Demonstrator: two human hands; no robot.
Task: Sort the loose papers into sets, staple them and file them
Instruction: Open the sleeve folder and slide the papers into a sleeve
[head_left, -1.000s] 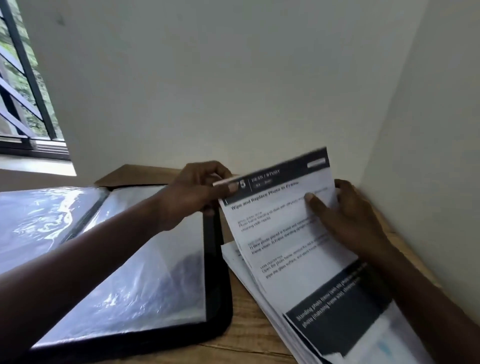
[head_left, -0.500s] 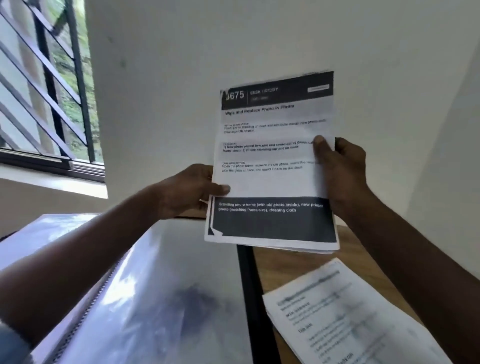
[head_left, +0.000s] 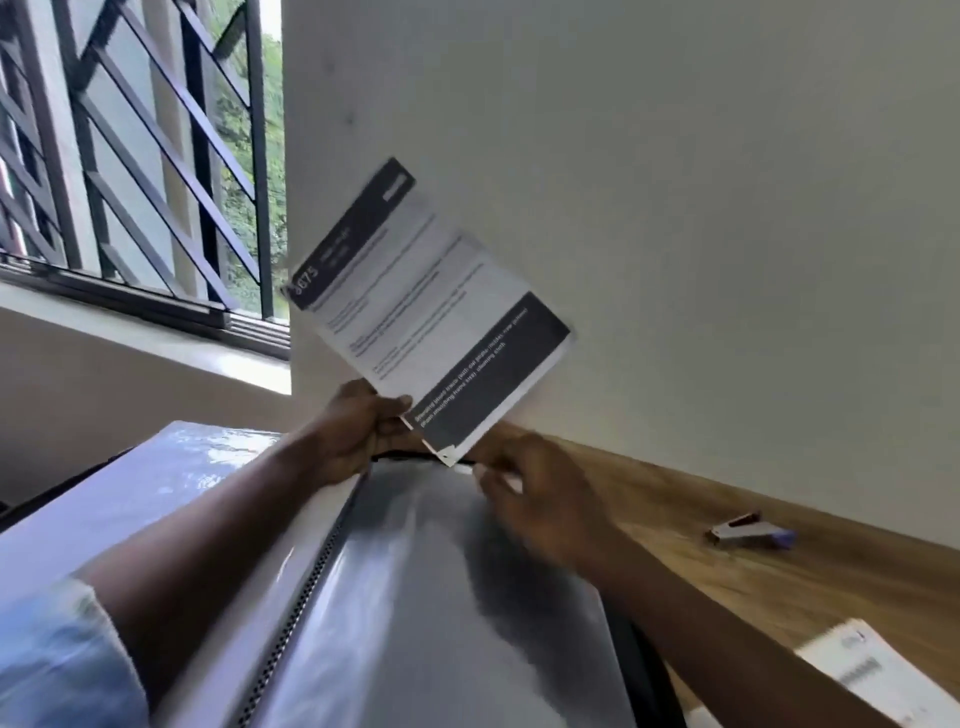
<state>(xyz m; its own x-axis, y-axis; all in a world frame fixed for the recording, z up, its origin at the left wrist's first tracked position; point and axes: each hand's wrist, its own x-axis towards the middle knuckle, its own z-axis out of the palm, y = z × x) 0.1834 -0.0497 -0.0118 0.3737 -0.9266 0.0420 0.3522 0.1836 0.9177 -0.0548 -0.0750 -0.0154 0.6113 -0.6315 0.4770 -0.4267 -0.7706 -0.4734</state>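
My left hand (head_left: 358, 431) pinches the lower corner of a stapled paper set (head_left: 431, 312), white with dark bands at head and foot. The set is tilted up to the right, in front of the wall. An open black display folder (head_left: 639, 654) with clear plastic sleeves lies below it. My right hand (head_left: 540, 499) is at the top edge of the right-hand sleeve (head_left: 441, 597), just under the set's corner. Its curled fingertips appear to pinch that edge, though motion blurs them. A grey and purple stapler (head_left: 753, 535) lies on the wooden desk (head_left: 727, 577) to the right.
More loose papers (head_left: 857, 670) lie at the desk's lower right. The folder's left sleeve (head_left: 130, 499) reflects light. A white wall runs close behind the desk, and a barred window (head_left: 130, 156) stands at upper left.
My right hand let go of the paper set and dropped to the sleeve's top edge. My left hand now holds the set alone, tilted and moved left over the folder.
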